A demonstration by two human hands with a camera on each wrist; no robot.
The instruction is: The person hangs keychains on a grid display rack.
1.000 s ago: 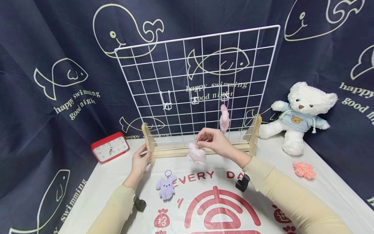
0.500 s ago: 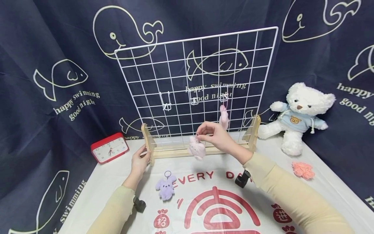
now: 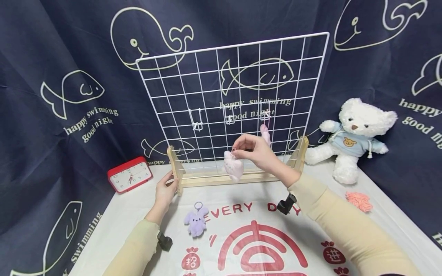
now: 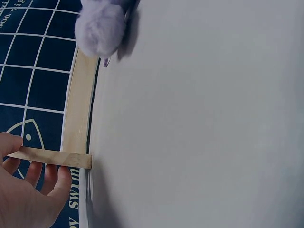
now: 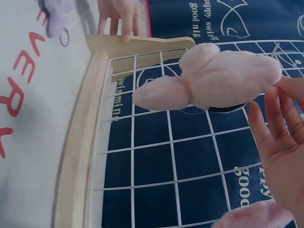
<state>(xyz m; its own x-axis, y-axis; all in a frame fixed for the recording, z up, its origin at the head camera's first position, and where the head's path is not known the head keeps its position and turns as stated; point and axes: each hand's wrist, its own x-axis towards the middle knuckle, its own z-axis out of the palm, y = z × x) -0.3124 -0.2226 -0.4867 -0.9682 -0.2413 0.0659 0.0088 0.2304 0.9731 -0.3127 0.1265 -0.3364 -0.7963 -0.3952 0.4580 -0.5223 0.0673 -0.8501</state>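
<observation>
Left arm [image 3: 134, 245]: beige-sleeved to near the wrist, reaching forward. Left hand [image 3: 165, 191] in a grip, thumb on one side, fingers bent on the opposite side. Right arm [image 3: 345, 226]: likewise sleeved, angled forward and inward. Right hand [image 3: 253, 151] raised, higher in the head view than the left; thumb and fingertips pinching.

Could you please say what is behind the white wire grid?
Navy fish-print fabric and, lower, white tablecloth show through the white wire grid; the right hand, held pink plush keychain and hanging pink plush hide patches.
</observation>
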